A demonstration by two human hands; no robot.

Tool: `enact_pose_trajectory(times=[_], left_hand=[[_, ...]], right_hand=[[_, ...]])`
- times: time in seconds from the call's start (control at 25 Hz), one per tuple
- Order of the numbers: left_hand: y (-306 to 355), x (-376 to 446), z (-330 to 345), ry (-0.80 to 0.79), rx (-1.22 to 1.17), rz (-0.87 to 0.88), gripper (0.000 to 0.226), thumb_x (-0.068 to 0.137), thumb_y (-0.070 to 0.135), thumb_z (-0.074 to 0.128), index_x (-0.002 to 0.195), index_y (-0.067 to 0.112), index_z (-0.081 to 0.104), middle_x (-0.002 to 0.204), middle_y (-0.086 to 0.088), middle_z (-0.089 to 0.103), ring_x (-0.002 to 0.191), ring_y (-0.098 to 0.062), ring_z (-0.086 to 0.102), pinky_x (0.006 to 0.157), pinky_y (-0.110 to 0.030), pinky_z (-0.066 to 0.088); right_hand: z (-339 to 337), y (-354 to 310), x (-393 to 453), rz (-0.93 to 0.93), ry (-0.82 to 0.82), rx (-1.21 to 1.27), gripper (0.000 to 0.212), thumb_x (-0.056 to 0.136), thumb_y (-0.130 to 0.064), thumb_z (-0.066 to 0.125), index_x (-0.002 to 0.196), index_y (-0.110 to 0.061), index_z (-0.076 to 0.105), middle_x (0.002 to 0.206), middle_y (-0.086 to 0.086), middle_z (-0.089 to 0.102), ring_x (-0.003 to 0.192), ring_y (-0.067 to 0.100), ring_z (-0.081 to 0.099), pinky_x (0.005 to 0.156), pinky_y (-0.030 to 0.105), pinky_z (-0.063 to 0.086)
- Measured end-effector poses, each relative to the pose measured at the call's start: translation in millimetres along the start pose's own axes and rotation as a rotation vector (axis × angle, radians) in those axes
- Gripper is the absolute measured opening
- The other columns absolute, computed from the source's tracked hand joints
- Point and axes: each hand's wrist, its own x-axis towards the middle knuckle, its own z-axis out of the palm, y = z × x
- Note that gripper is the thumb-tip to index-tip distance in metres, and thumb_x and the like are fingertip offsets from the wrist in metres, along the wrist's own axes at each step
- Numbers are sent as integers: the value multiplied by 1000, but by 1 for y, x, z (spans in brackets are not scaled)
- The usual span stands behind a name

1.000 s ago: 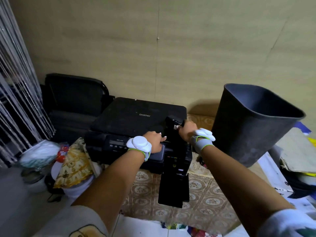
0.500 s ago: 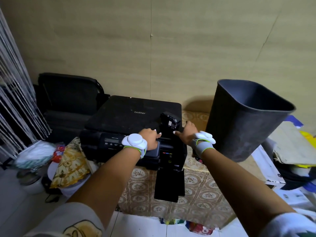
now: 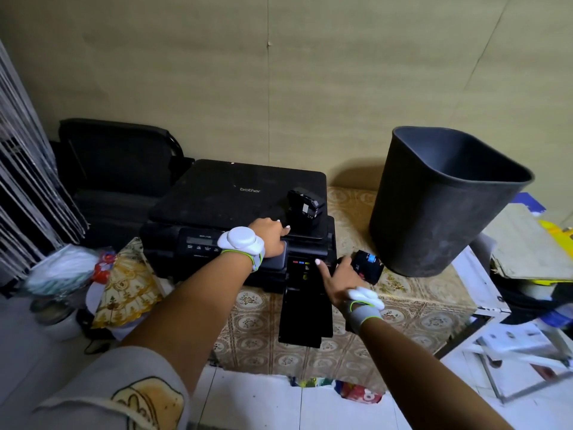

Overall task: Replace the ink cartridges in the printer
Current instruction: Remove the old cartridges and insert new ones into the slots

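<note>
A black Brother printer (image 3: 235,200) sits on a table covered with a patterned cloth (image 3: 412,302). Its front cartridge door (image 3: 305,308) hangs open below the bay with the coloured slot marks (image 3: 302,263). One black ink cartridge (image 3: 305,209) stands upright on the lid's right corner. Another black cartridge with a blue label (image 3: 369,266) stands on the cloth just right of the printer. My left hand (image 3: 269,235) lies flat on the printer's front edge. My right hand (image 3: 336,279) is at the bay, index finger stretched toward the slots, its other fingers beside the blue-labelled cartridge.
A tall dark waste bin (image 3: 440,200) stands on the table right of the printer. Papers and cardboard (image 3: 524,243) pile up at the far right. A black chair (image 3: 117,159) stands behind the printer on the left, with bags and bowls (image 3: 71,274) on the floor.
My right hand let go of the cartridge on the lid and dropped down to the open bay, beside the blue-labelled cartridge. My left hand stayed on the printer.
</note>
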Motion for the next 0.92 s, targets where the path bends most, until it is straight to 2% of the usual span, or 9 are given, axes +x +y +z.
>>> enact_pose_trajectory(times=[0.16,0.32,0.44,0.6,0.8,0.92], left_hand=[[1,1,1,5,7,-1,53,90,23,45,143,29,41,144,-10,50,124,-34,54,100,-38,48],[-1,1,0,-1,-2,0,52,90,23,46,142,29,44,142,-10,52,122,-34,55,99,-37,48],[0,-1,-1,13,31,23,52,91,23,45,143,28,41,148,-9,46,125,-33,53,100,-36,46],[0,-4,-1,20,45,35,53,92,22,44,144,28,40,151,-8,42,126,-31,52,101,-35,44],[-1,-5,-2,17,38,34,54,92,20,44,144,28,39,153,-7,38,126,-31,52,100,-34,44],[0,-5,-4,21,20,23,53,90,19,44,142,29,43,148,-7,46,123,-32,54,99,-34,45]], right_hand=[[15,3,-10,116,-89,-6,75,71,-78,41,112,-15,33,123,16,60,107,38,60,86,47,44],[16,-9,-5,223,-109,77,88,68,-80,43,122,-12,32,126,17,58,112,37,57,94,48,42],[10,-16,-2,271,-111,65,95,64,-85,40,126,-14,34,127,13,59,114,36,56,86,44,40],[5,-19,1,279,-137,18,81,71,-78,43,121,-14,35,126,11,59,113,36,56,79,43,38],[5,-22,-1,307,-118,-3,76,72,-75,47,118,-15,35,124,11,60,113,38,55,85,45,41],[4,-24,-1,301,-108,-24,78,73,-74,48,120,-13,35,125,12,58,115,39,52,89,47,41]])
